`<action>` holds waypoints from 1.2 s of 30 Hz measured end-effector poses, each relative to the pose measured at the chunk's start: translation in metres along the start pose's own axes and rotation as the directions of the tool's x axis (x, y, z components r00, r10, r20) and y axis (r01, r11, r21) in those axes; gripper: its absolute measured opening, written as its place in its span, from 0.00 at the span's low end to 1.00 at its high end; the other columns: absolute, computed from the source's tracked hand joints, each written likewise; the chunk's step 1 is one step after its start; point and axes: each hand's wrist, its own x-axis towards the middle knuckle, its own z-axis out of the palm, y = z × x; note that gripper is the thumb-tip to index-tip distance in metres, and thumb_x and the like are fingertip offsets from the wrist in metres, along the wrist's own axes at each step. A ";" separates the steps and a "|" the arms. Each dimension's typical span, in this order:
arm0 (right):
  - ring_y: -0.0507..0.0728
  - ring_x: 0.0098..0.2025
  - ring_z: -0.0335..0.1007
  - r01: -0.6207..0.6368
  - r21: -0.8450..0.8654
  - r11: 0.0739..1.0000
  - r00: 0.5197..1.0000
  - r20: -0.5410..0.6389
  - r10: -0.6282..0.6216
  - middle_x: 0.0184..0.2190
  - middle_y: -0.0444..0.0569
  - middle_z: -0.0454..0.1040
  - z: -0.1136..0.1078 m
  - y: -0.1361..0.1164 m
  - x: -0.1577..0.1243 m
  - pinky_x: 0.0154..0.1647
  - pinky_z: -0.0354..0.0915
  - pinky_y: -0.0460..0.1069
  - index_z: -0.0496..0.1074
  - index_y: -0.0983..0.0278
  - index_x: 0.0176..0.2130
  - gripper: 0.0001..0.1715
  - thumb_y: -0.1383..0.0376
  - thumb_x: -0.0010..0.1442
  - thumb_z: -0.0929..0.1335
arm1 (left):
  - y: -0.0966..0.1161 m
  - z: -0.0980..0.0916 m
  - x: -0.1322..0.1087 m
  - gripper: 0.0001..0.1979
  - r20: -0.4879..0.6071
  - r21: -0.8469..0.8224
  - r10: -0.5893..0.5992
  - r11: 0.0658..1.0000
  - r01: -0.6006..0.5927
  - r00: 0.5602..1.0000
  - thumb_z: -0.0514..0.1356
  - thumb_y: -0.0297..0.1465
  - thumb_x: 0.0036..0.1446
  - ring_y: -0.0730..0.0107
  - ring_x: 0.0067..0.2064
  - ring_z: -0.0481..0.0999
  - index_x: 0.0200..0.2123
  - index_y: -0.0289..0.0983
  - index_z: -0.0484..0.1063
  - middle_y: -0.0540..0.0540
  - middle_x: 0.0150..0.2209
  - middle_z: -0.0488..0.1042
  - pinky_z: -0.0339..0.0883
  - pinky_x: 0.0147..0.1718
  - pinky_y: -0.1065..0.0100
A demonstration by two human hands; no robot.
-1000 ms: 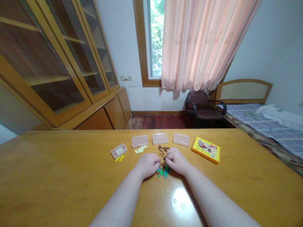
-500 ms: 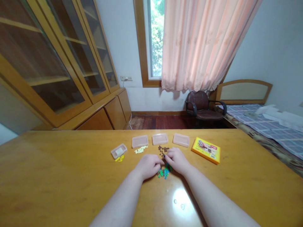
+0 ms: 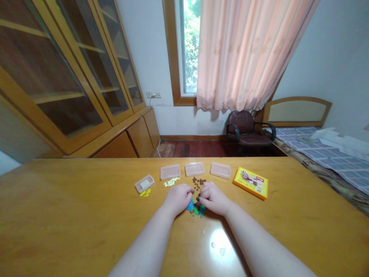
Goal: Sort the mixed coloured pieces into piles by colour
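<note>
Fingertips (image 3: 202, 200), right hand (image 3: 215, 199), nearer blue-green pieces (image 3: 197, 211)

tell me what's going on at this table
A person's left hand and right hand are at a pile of small blue and green pieces on the wooden table; whether either grips one is too small to tell. Brown pieces, cream pieces and yellow pieces lie in separate groups near plastic trays, with a yellow box off to the right.
</note>
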 end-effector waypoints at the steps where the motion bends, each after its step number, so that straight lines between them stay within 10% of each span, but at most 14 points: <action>1: 0.50 0.25 0.57 0.005 -0.010 1.000 1.000 0.010 -0.005 0.17 0.41 0.67 0.001 0.000 0.000 0.36 0.52 0.48 0.63 0.64 0.15 0.21 0.67 0.58 0.63 | 0.000 0.001 0.000 0.16 -0.003 -0.006 0.000 1.000 0.000 1.000 0.50 0.27 0.53 0.68 0.41 0.73 0.38 0.41 0.77 0.48 0.39 0.77 0.64 0.42 0.68; 10: 0.52 0.28 0.58 -0.234 -0.084 0.969 0.966 -0.134 0.222 0.18 0.44 0.67 0.004 0.005 0.001 0.34 0.51 0.48 0.66 0.64 0.17 0.21 0.67 0.61 0.62 | -0.001 0.001 0.000 0.15 -0.014 -0.002 -0.006 1.000 0.006 1.000 0.51 0.28 0.55 0.68 0.41 0.73 0.38 0.41 0.76 0.48 0.39 0.77 0.64 0.42 0.68; 16: 0.54 0.35 0.62 -0.144 -0.017 0.989 0.986 -0.085 0.142 0.28 0.46 0.70 -0.006 -0.007 0.002 0.38 0.53 0.50 0.74 0.61 0.34 0.10 0.60 0.58 0.65 | 0.001 -0.001 0.001 0.15 -0.007 -0.004 -0.017 1.000 0.017 1.000 0.50 0.28 0.55 0.68 0.40 0.73 0.38 0.41 0.76 0.48 0.38 0.77 0.63 0.40 0.69; 25: 0.58 0.39 0.59 -0.160 -0.109 0.981 0.986 0.035 0.165 0.32 0.46 0.68 -0.009 -0.022 0.005 0.44 0.52 0.53 0.67 0.61 0.31 0.28 0.47 0.37 0.75 | 0.001 -0.003 0.001 0.15 0.007 -0.023 -0.027 0.999 0.027 1.000 0.50 0.28 0.55 0.68 0.40 0.73 0.37 0.41 0.76 0.48 0.38 0.77 0.63 0.40 0.69; 36: 0.56 0.37 0.60 -0.414 -0.067 0.908 0.899 -0.189 0.396 0.31 0.46 0.70 0.002 0.004 0.001 0.40 0.53 0.50 0.66 0.63 0.31 0.11 0.58 0.56 0.68 | 0.001 -0.003 0.002 0.16 0.000 -0.041 -0.058 0.998 0.057 0.998 0.50 0.29 0.55 0.67 0.42 0.73 0.39 0.41 0.76 0.47 0.40 0.77 0.64 0.42 0.68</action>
